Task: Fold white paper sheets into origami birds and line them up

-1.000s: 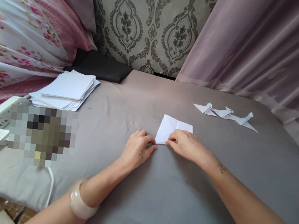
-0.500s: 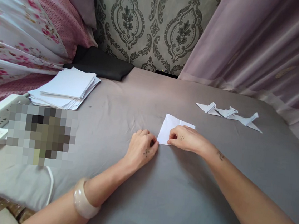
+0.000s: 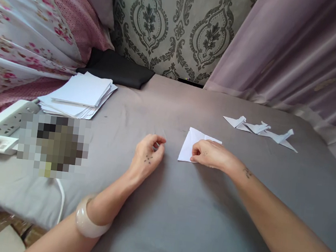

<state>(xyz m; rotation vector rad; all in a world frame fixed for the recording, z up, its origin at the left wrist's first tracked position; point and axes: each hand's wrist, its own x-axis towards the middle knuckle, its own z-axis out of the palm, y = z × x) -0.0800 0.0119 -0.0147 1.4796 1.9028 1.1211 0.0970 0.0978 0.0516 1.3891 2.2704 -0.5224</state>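
A small square of folded white paper point(image 3: 187, 147) lies flat on the grey cloth. My right hand point(image 3: 209, 153) is over its right side, thumb and fingers pinched together at the near edge, hiding that part. To the left of the paper and apart from it, my left hand point(image 3: 148, 156) hovers with fingers curved and a gap between thumb and forefinger. Nothing shows in it. A pale bangle point(image 3: 89, 219) circles the left wrist.
Several folded paper figures point(image 3: 260, 129) sit in a row at the right. A stack of white paper point(image 3: 81, 88) lies back left, before a black folded item point(image 3: 120, 68). At left are a white power strip point(image 3: 7, 126), a white cable point(image 3: 61, 201) and a blurred-out object point(image 3: 59, 142).
My left hand has let go of the paper's near left corner and moved away to the left, its fingers parting. My right hand stays on the paper. The view has shifted slightly.
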